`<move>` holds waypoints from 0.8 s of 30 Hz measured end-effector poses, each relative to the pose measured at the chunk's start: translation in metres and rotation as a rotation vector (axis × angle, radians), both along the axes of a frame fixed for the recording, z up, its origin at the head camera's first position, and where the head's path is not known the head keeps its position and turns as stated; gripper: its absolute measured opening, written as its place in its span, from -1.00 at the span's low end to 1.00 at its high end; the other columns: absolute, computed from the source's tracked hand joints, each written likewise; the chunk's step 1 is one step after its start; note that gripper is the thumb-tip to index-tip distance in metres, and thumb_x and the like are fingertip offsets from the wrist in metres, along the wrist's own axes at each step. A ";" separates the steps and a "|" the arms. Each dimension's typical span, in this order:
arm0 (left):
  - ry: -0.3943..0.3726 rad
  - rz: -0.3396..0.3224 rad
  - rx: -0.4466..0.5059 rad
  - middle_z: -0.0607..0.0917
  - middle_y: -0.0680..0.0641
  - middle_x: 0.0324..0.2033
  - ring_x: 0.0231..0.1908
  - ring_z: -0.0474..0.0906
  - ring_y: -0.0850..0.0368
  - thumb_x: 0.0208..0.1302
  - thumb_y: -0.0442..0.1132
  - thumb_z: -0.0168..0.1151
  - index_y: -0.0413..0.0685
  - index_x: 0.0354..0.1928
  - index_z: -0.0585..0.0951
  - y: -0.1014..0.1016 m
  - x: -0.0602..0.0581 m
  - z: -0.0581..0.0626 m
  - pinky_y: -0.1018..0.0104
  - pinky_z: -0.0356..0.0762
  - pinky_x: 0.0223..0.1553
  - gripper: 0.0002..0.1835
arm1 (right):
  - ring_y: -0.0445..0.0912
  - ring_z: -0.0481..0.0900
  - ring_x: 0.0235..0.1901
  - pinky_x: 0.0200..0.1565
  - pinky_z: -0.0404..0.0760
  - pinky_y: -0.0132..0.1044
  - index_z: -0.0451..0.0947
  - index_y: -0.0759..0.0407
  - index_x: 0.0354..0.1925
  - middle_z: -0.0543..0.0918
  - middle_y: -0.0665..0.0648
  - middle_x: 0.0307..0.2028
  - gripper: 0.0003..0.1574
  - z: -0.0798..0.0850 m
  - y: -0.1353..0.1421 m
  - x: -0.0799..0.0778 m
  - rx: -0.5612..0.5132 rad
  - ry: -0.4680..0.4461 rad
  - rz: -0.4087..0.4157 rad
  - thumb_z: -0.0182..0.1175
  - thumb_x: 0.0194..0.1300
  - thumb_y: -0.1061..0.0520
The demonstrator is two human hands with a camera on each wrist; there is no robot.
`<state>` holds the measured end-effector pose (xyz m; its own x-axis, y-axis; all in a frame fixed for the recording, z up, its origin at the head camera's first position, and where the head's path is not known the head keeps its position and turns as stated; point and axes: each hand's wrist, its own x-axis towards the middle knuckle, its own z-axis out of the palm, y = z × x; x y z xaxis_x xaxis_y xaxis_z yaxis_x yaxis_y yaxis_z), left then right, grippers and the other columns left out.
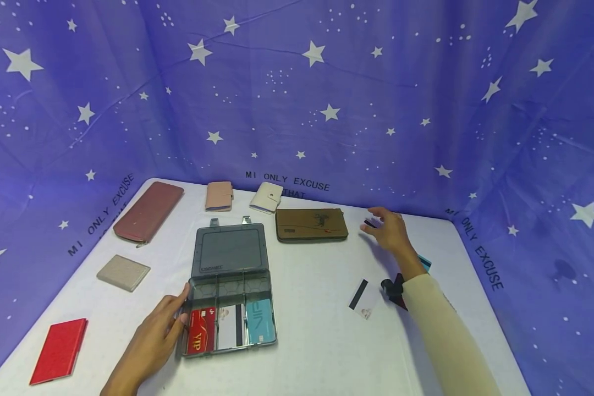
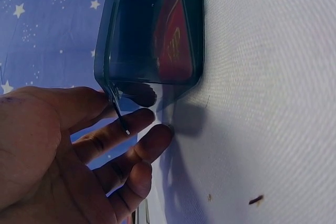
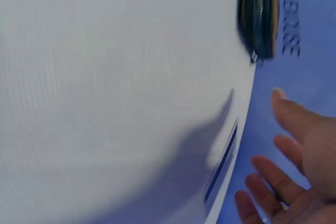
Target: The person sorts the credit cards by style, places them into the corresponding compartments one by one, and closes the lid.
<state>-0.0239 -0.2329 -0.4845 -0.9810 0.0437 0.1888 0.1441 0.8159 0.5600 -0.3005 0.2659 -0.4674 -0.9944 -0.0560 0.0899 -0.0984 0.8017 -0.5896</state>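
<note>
At the left side of a grey translucent plastic box, my left hand grips the wall by the corner. The box's lid is folded back. Inside, a red VIP card, a white striped card and a blue VIP card lie in separate compartments. Near the back right edge, my right hand hovers with its fingers spread and loosely bent. Beneath it on the table is a card with a dark stripe, apart from the fingers, mostly hidden in the head view.
A brown wallet lies behind the box, with pink and white card holders beside it. Leftward are a long dark-red wallet, a beige holder and a red holder. Another striped card lies right.
</note>
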 end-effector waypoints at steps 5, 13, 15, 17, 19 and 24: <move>-0.007 0.003 -0.006 0.60 0.05 -0.07 -0.31 0.37 0.37 0.37 -0.33 0.23 -0.03 0.47 0.32 0.001 0.000 0.000 0.30 0.41 -0.26 -0.35 | 0.33 0.22 0.28 0.27 0.27 0.27 0.35 0.21 0.37 0.41 0.42 0.29 -0.20 -0.005 0.012 -0.004 0.128 -0.082 -0.088 0.37 0.27 0.00; -0.020 0.004 -0.010 0.60 0.05 -0.05 -0.29 0.38 0.35 0.38 -0.31 0.22 -0.01 0.48 0.30 0.002 0.000 0.001 0.29 0.42 -0.25 -0.35 | 0.30 0.32 0.19 0.22 0.37 0.20 0.41 0.30 0.27 0.46 0.42 0.12 -0.27 -0.011 0.015 -0.005 0.155 -0.172 -0.173 0.38 0.25 0.01; -0.006 0.004 -0.013 0.61 0.04 -0.05 -0.28 0.38 0.35 0.38 -0.32 0.23 -0.02 0.48 0.31 0.002 0.000 0.001 0.28 0.43 -0.24 -0.35 | 0.26 0.40 0.12 0.18 0.43 0.15 0.45 0.32 0.21 0.49 0.40 0.09 -0.29 -0.008 0.012 -0.005 0.148 -0.225 -0.156 0.41 0.22 -0.01; 0.009 0.002 -0.015 0.61 0.03 -0.05 -0.29 0.38 0.35 0.37 -0.32 0.23 -0.03 0.48 0.32 0.001 0.001 0.001 0.28 0.42 -0.25 -0.35 | 0.21 0.45 0.05 0.12 0.49 0.10 0.47 0.33 0.15 0.50 0.37 0.06 -0.29 -0.005 0.010 -0.004 0.148 -0.276 -0.126 0.44 0.18 -0.03; 0.017 0.001 -0.016 0.61 0.03 -0.04 -0.29 0.37 0.35 0.37 -0.32 0.23 -0.04 0.47 0.32 0.001 0.001 0.001 0.28 0.42 -0.25 -0.35 | 0.17 0.47 -0.01 0.07 0.51 0.04 0.47 0.34 0.10 0.50 0.34 0.01 -0.30 -0.002 0.006 -0.001 0.150 -0.306 -0.091 0.46 0.15 -0.03; 0.014 -0.002 -0.012 0.61 0.03 -0.04 -0.31 0.36 0.37 0.38 -0.32 0.22 -0.04 0.48 0.32 0.000 0.001 0.001 0.30 0.40 -0.27 -0.35 | 0.04 0.48 -0.23 -0.20 0.46 -0.16 0.50 0.29 -0.07 0.54 0.21 -0.22 -0.50 0.005 -0.003 0.011 0.158 -0.232 -0.009 0.46 0.15 0.06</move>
